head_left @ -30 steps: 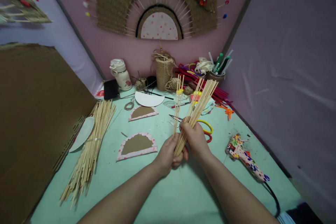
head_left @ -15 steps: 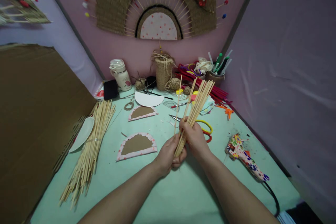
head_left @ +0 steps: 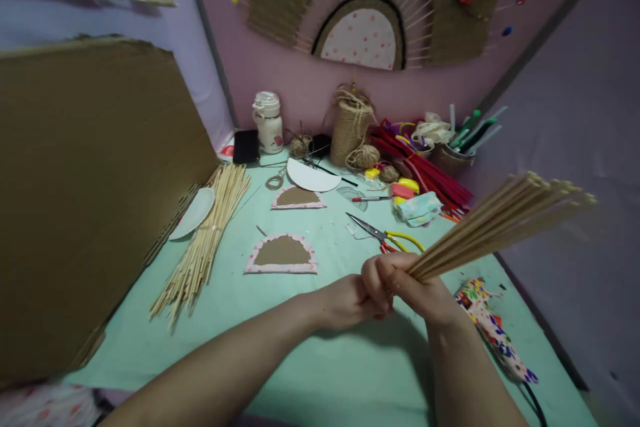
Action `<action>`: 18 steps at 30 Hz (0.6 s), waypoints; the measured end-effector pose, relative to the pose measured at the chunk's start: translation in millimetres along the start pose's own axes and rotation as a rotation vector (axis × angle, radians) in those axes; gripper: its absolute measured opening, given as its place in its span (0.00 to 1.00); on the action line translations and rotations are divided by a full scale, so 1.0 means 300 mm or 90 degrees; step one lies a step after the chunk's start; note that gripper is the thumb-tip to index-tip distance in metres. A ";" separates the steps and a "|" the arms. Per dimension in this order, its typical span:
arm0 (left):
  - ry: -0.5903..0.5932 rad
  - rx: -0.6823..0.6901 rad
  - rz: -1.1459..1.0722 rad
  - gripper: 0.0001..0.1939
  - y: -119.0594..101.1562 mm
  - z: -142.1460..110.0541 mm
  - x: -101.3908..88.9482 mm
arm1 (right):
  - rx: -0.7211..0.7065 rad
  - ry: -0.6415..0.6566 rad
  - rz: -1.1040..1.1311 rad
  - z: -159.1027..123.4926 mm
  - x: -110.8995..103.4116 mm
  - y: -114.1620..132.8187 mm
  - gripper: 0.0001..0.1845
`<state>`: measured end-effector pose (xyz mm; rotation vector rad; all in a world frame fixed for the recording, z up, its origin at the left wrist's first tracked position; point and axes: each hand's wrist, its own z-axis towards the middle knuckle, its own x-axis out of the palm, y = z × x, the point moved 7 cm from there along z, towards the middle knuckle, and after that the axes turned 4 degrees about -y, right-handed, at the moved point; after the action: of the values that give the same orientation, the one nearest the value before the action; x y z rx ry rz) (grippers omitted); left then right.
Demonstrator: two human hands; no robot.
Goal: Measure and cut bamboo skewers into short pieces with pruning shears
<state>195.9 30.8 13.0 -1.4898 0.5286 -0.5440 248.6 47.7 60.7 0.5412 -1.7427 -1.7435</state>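
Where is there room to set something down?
Bare table shows between the left forearm and right forearm, and between the tied stick bundle, nearer half-round panel and left forearm. The back is crowded: white bottle, jute spool, red stems.

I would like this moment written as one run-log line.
right hand: closed around stick bundle | left hand: touching right hand, grip hidden | scissors: on table, beyond hands

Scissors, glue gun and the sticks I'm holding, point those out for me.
Scissors (head_left: 382,236), head view, on the pivot.
Glue gun (head_left: 494,333), head view, on its patterned casing.
Held sticks (head_left: 483,231), head view, midway along the bundle's exposed length.
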 end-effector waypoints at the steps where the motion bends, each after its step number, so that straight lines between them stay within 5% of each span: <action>1: -0.001 -0.004 -0.010 0.19 0.003 0.002 -0.004 | 0.005 0.001 -0.013 0.002 0.003 0.002 0.24; 8: 0.063 -0.030 -0.003 0.11 0.041 0.003 0.011 | 0.000 0.029 -0.042 0.007 0.025 0.004 0.24; 18: -0.033 -0.044 -0.159 0.09 0.059 0.020 -0.020 | 0.074 -0.015 -0.098 0.020 0.006 -0.017 0.24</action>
<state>195.4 39.5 -4.7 -1.6424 0.3254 -0.6850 242.5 50.7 56.1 0.7242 -1.8711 -1.7660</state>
